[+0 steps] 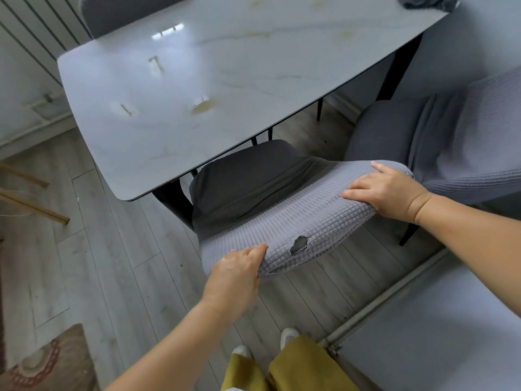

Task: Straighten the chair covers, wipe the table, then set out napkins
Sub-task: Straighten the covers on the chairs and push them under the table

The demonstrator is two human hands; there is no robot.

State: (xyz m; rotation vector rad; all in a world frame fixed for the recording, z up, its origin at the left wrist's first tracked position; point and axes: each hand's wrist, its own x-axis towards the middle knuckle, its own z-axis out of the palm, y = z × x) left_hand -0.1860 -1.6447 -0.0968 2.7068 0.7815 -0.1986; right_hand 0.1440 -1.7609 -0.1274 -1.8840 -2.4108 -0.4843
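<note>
Head view: my left hand (239, 270) grips the grey waffle chair cover (296, 218) at the near-left corner of the backrest top; fingers curled round the fabric edge, thumb on top, cloth bunched under it. My right hand (386, 190) lies on the right end of the same backrest top, fingers straight and spread, pressing flat on the cover, not curled round anything. The cover has a small torn hole (298, 245) on the near side, between my two hands but closer to the left one. The chair is pushed toward the marble-look surface (197, 94); its dark seat (242, 179) goes partly under the surface edge.

On the surface there is a brownish stain (201, 107) w/ a wet shine near the front-middle, and a pale mark (124, 110) left of it. A dark grey cloth (428, 2) lies at the far right corner, cut by the frame edge.

A 2nd chair (439, 142) w/ same grey cover stands just beside, on the right; a 3rd chair back (118, 15) is at the far side. Floor is grey wood planks (98, 235); patterned rug (48, 362) bottom left. My yellow trousers (296, 368) and white shoes show at bottom.
</note>
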